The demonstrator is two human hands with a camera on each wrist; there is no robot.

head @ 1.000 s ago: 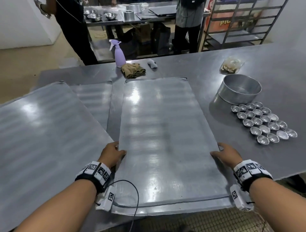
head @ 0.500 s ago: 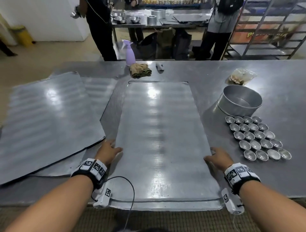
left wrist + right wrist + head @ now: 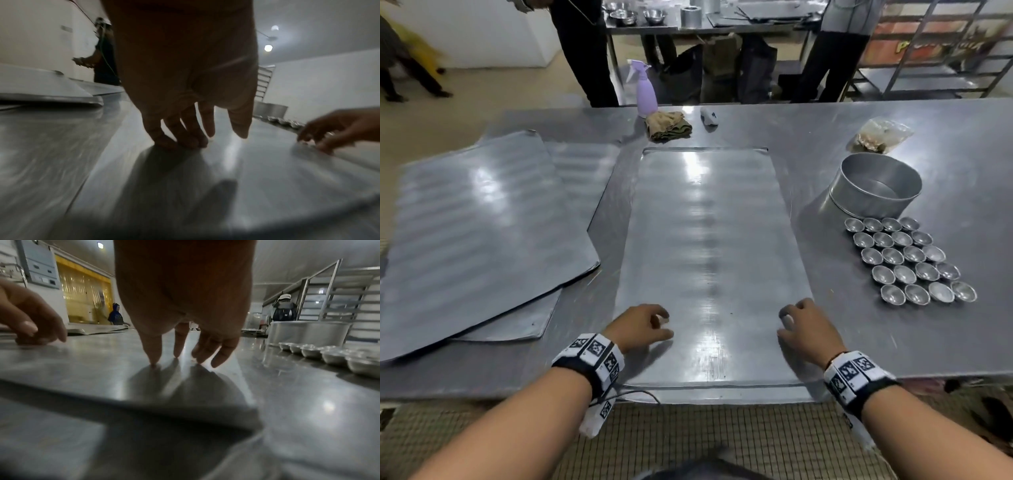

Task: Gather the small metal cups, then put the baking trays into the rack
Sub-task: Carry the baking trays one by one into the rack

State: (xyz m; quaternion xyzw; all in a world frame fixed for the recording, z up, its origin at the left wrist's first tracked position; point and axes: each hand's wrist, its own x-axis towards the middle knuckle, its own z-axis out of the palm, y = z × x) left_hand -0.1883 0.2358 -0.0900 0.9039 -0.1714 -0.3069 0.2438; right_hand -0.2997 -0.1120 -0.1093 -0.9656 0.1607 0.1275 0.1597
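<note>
A long flat baking tray (image 3: 709,240) lies lengthwise on the steel table in front of me. My left hand (image 3: 662,323) and right hand (image 3: 787,323) both rest on top of its near end, holding nothing. In the wrist views the left fingertips (image 3: 185,142) and right fingertips (image 3: 154,361) touch the tray surface (image 3: 82,366). Two more trays (image 3: 476,233) lie stacked at the left. Several small metal cups (image 3: 907,260) stand in rows at the right, also seen in the right wrist view as cups (image 3: 329,355).
A round metal tin (image 3: 876,185) stands just behind the cups. A purple spray bottle (image 3: 645,90), a folded cloth (image 3: 667,125) and a plastic bag (image 3: 880,135) sit along the far edge. The tray rack (image 3: 928,51) stands beyond the table at the right. People stand behind the table.
Both hands have let go of the tray's side edges and moved inward onto its top surface. The tray now lies flat, its near end at the table's front edge.
</note>
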